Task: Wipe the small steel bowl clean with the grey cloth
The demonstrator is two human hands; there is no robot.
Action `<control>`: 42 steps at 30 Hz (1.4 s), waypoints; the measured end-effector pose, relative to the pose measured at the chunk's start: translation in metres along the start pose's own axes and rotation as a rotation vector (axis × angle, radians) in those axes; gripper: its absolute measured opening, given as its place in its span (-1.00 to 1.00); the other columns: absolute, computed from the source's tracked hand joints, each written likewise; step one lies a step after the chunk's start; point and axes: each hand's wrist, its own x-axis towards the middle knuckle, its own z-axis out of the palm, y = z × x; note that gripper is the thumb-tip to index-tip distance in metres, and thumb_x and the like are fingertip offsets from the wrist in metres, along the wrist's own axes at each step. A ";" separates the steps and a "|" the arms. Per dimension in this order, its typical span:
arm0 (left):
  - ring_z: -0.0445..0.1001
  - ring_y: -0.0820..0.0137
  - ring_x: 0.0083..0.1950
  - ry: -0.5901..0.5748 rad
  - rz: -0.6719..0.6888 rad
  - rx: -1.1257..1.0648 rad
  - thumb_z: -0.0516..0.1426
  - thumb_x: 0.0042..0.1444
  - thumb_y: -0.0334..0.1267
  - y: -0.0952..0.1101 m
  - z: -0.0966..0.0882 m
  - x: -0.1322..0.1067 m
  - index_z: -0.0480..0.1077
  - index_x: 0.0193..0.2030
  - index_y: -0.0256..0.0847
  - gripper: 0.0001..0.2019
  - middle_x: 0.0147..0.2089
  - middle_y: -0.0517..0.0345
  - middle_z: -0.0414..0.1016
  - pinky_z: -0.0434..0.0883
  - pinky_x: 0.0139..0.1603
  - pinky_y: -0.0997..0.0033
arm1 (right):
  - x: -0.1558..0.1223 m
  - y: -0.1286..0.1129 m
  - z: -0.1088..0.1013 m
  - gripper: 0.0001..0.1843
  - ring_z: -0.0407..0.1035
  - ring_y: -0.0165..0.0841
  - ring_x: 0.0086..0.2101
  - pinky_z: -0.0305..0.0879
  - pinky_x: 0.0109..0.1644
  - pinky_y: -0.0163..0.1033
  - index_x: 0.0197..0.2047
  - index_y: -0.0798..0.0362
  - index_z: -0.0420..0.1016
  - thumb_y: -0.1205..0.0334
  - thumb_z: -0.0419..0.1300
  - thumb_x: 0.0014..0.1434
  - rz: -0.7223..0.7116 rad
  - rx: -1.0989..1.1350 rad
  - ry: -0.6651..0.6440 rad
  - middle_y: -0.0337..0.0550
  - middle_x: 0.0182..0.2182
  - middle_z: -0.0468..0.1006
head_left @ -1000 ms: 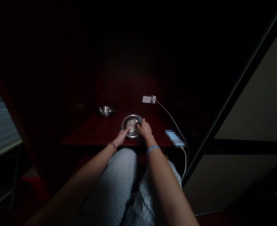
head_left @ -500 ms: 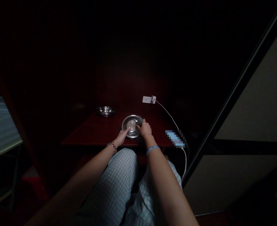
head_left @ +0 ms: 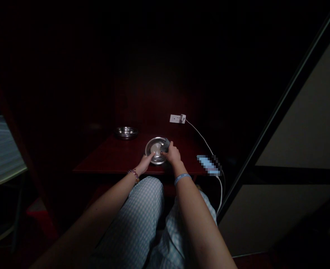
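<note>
A shiny round metal bowl is tilted toward me above the front part of the dark red tabletop. On its near left rim my left hand is closed, thumb over the inside and fingers hidden beneath. My right hand grips a grey cloth at the bowl's right side, with the cloth lying over the rim and partly inside. Whether the fingers of this hand also clasp the rim is hidden. Further back on the left stands a small stack of similar metal bowls.
A white wall socket holds a plug whose white cable runs down the right side. A blurred-out blue device lies at the table's right front edge. My knees are just below the table. A red stool stands at lower left.
The cloth in my right hand has shifted slightly down and left, further into the bowl. My left hand and the bowl stay in place.
</note>
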 end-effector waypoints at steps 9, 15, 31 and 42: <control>0.58 0.11 0.09 -0.004 -0.003 0.013 0.42 -0.15 -0.18 0.002 0.002 -0.004 0.57 -0.19 -0.29 -0.63 -0.08 -0.11 0.68 0.35 0.28 0.09 | 0.002 0.000 0.002 -0.31 0.49 -0.09 0.11 0.38 0.08 -0.18 0.38 0.22 0.07 0.20 0.23 0.31 -0.004 -0.005 0.001 0.28 0.11 0.54; 0.58 0.10 0.09 -0.002 -0.013 0.010 0.42 -0.14 -0.18 0.006 0.004 -0.007 0.58 -0.20 -0.31 -0.64 -0.11 -0.13 0.68 0.34 0.28 0.08 | 0.000 -0.002 0.001 -0.38 0.48 -0.08 0.12 0.38 0.11 -0.14 0.40 0.23 0.06 0.20 0.12 0.38 -0.005 0.002 0.008 0.28 0.11 0.54; 0.57 0.11 0.12 -0.004 -0.051 -0.020 0.43 -0.18 -0.20 0.006 0.004 -0.006 0.57 -0.19 -0.34 -0.61 -0.13 -0.14 0.67 0.32 0.30 0.09 | 0.003 0.000 0.003 -0.54 0.51 -0.10 0.07 0.39 0.07 -0.13 0.31 0.19 0.13 0.23 -0.01 0.41 -0.027 0.026 -0.003 0.24 0.07 0.56; 0.57 0.10 0.10 0.004 -0.030 -0.009 0.43 -0.17 -0.17 0.006 0.006 -0.007 0.57 -0.22 -0.31 -0.63 -0.17 -0.10 0.68 0.33 0.29 0.09 | 0.002 -0.001 0.002 -0.47 0.50 -0.08 0.09 0.39 0.08 -0.14 0.36 0.21 0.11 0.21 0.05 0.40 -0.012 0.015 0.010 0.25 0.08 0.56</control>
